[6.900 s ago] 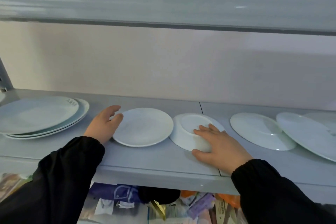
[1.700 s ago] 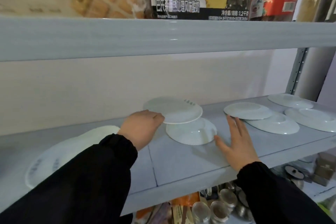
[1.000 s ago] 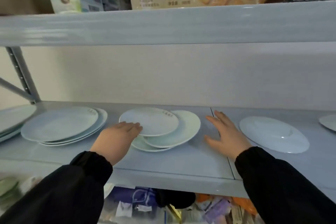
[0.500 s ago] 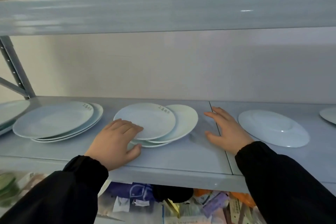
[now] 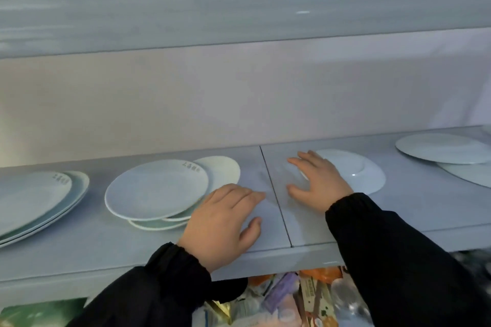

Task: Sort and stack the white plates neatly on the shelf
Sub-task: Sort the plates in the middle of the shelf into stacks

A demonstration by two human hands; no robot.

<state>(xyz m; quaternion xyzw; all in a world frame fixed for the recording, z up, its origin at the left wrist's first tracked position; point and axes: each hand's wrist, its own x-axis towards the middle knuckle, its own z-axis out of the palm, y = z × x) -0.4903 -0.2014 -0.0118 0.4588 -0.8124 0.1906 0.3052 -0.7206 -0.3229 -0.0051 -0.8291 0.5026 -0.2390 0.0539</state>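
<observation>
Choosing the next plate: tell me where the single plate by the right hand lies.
Head view: the single plate lies on the shelf right of centre, its left edge behind the right hand.

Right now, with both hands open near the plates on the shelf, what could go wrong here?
1. The middle pile is uneven: its top plate sits shifted over the plates beneath, so a nudge from the left hand could make it slide or tip.
2. The right hand covers the near edge of the single plate; pressing that rim might tip it.
3. At the far right, the upper plate overlaps the lower plate and could slip off.
</observation>
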